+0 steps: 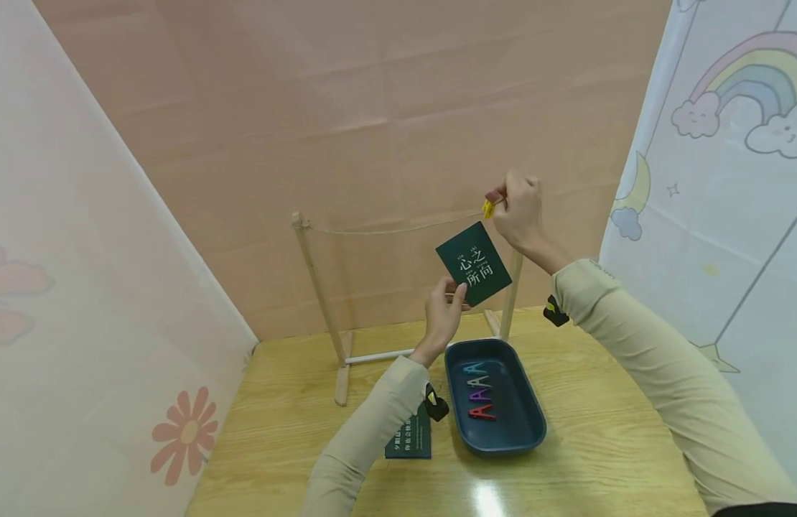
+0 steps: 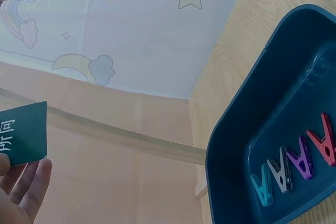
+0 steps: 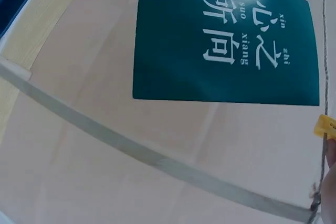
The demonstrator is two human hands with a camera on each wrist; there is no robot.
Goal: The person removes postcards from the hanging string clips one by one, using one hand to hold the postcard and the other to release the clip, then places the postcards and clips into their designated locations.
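Note:
A dark green card (image 1: 485, 258) with white Chinese characters is pinched at its lower edge by my left hand (image 1: 442, 317), thumb on the printed face. In the head view the card tilts, its top corner close below the string (image 1: 398, 231). My right hand (image 1: 520, 212) grips a yellow clothespin (image 3: 324, 125) at the right end of that string, near the wooden post (image 1: 512, 294). The right wrist view has the clothespin beside the card's corner, overlapping the string. Most of the right hand lies outside that view.
Below the hands, a dark blue tray (image 1: 542, 424) holds several clothespins, among them a red clothespin (image 1: 482, 412) and a purple clothespin (image 2: 300, 160). Another green card (image 1: 411, 438) lies on the wooden table (image 1: 599, 431), partly under the left forearm. A left post (image 1: 321, 287) carries the string's other end.

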